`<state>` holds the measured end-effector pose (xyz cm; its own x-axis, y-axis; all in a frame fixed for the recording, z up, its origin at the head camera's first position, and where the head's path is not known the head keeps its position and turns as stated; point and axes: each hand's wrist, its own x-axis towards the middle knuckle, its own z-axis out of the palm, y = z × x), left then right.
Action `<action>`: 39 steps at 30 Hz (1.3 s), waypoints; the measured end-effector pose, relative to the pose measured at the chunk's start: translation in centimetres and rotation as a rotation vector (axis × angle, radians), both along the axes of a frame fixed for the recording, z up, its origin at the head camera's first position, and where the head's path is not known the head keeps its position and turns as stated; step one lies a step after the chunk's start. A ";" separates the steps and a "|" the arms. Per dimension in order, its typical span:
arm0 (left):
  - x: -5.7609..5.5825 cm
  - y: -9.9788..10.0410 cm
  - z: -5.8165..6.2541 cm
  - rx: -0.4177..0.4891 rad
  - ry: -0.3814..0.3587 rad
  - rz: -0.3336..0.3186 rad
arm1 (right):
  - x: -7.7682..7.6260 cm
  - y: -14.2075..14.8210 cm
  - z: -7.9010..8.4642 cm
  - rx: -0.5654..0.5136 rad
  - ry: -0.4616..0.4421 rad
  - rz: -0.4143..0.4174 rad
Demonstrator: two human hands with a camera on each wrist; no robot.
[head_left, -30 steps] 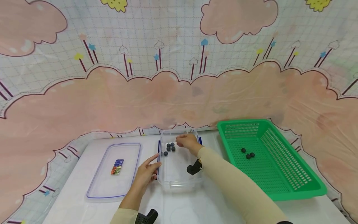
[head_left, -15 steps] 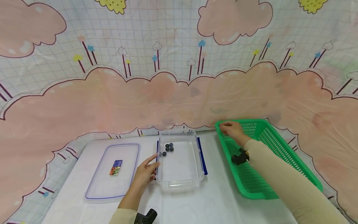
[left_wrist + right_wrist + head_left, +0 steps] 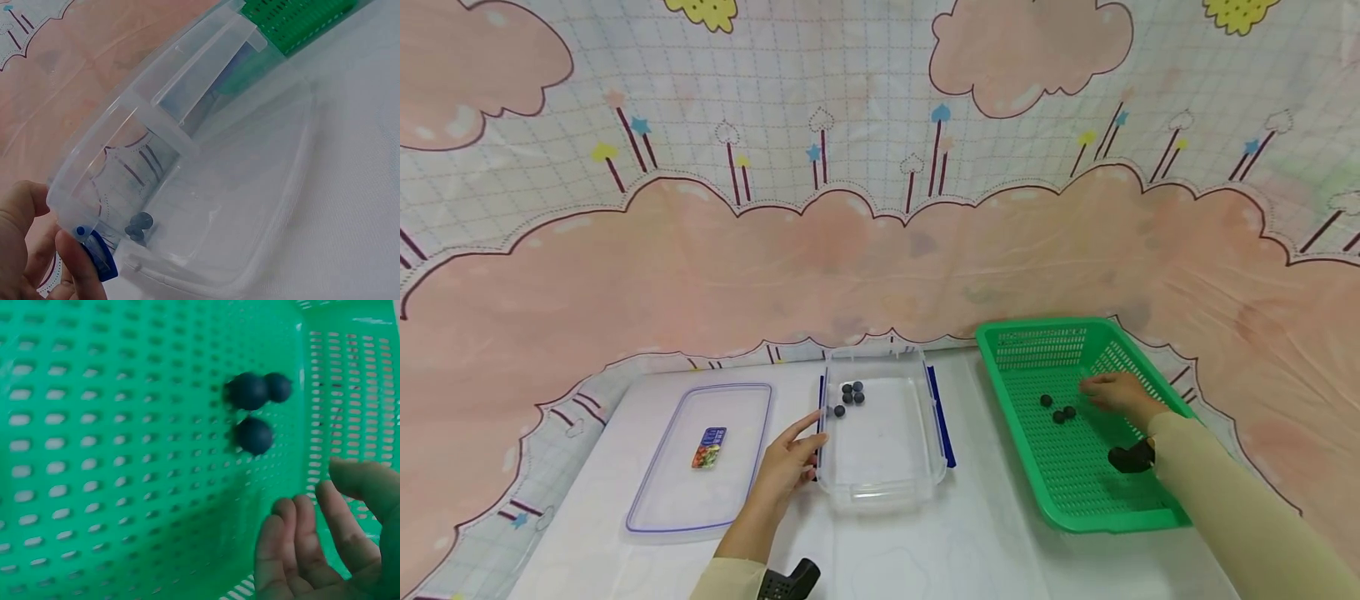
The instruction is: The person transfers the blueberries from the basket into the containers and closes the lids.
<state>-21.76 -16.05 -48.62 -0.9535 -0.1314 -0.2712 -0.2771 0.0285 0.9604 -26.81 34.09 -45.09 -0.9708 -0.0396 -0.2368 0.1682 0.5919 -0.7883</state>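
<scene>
On the table's middle stands a clear plastic storage box (image 3: 880, 442) with blue side latches; several small dark blue, berry-like balls (image 3: 853, 393) lie toward its back left. My left hand (image 3: 792, 457) holds the box's left side, thumb at the rim and fingers by the blue latch (image 3: 100, 255), as the left wrist view shows. To the right, my right hand (image 3: 1122, 395) is inside the green basket (image 3: 1030, 467), fingers loosely bent and parted from the thumb, holding nothing. Three more balls (image 3: 253, 435) lie on the basket floor, just left of its fingertips in the head view.
A clear lid (image 3: 658, 492) with a blue edge and a colourful label (image 3: 709, 448) lies flat at the left. The box's right latch (image 3: 942, 417) hangs outward, between box and basket. A patterned cloth (image 3: 790, 275) hangs behind the white table (image 3: 880, 558).
My right hand has gone from over the box, across the basket's back left rim, to inside the basket on the right. My left hand stays at the box.
</scene>
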 end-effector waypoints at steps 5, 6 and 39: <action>0.1 0.0 0.1 0.001 0.002 -0.004 | 0.1 0.4 -1.0 0.021 -0.013 0.049; 0.1 0.0 0.1 -0.001 0.001 -0.004 | 0.1 0.3 -1.2 0.019 -0.018 0.051; -0.1 0.0 0.1 -0.008 -0.003 -0.003 | -0.2 -0.6 -2.6 0.003 0.006 0.014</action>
